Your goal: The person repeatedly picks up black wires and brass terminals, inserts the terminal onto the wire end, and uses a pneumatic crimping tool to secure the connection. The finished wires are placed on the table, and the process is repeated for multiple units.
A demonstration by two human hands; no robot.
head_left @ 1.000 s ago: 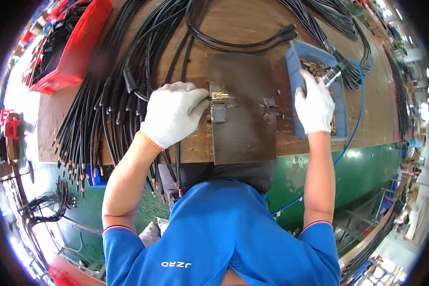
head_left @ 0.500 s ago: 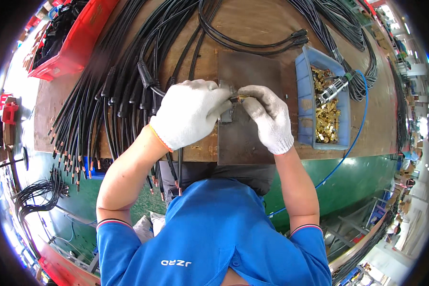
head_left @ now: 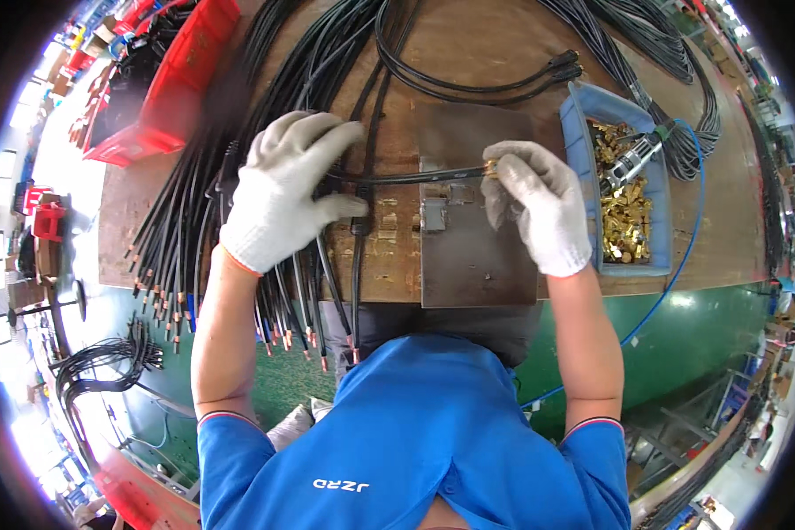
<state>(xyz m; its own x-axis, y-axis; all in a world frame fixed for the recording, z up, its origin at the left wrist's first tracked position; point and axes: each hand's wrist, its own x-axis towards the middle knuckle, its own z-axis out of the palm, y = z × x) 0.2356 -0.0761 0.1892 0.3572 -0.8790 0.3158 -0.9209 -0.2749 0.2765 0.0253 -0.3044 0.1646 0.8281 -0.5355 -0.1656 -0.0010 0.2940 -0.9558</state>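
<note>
Both my hands wear white knit gloves. My right hand (head_left: 539, 199) pinches the end of a black cable (head_left: 415, 178), where a small brass terminal (head_left: 491, 168) shows at the fingertips. The cable runs leftward from there, over a dark metal plate (head_left: 477, 256), toward my other hand. Spread fingers, thumb apart, mark my left hand (head_left: 287, 190), which is over the bundle of black cables (head_left: 314, 75) and grips nothing visible. Just below the held cable, a small metal block (head_left: 434, 214) is on the plate.
A blue bin (head_left: 580, 177) of brass terminals (head_left: 627, 221) stands to the right, with an air tool (head_left: 634, 162) lying across it and a blue hose (head_left: 701, 190) trailing off. At far left is a red crate (head_left: 172, 97) of black parts. More coiled cables (head_left: 649, 53) lie at back right.
My hands have moved apart from the middle of the plate. The left went left and its fingers opened; the right shifted right with the cable end, so more cable now shows between them.
</note>
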